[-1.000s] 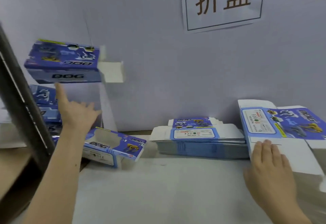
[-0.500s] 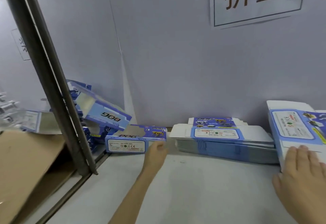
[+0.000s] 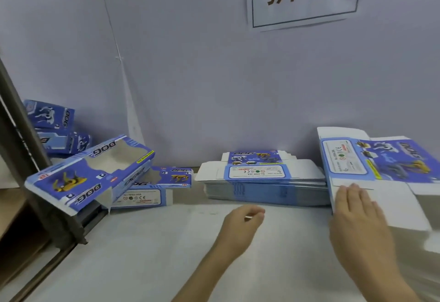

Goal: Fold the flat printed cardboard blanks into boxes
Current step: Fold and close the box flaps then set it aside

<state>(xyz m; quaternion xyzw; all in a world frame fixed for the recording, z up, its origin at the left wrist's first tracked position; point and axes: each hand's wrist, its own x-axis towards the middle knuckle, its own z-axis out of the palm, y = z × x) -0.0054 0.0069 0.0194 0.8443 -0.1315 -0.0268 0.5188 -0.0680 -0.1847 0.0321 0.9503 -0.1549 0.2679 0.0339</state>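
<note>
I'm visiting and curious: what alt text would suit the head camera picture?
A person's right hand rests flat on a flat printed blank at the table's right, while the empty left hand hovers mid-table. A stack of blanks lies behind; folded blue boxes pile up at the left.

On the pale grey worktop (image 3: pixel 142 254), a stack of flat blue printed cardboard blanks (image 3: pixel 264 182) lies far centre against the wall. A second stack of blanks (image 3: pixel 381 178) lies right of it; folded blue cardboard boxes (image 3: pixel 95 171) lie far left, apparently heaped.
</note>
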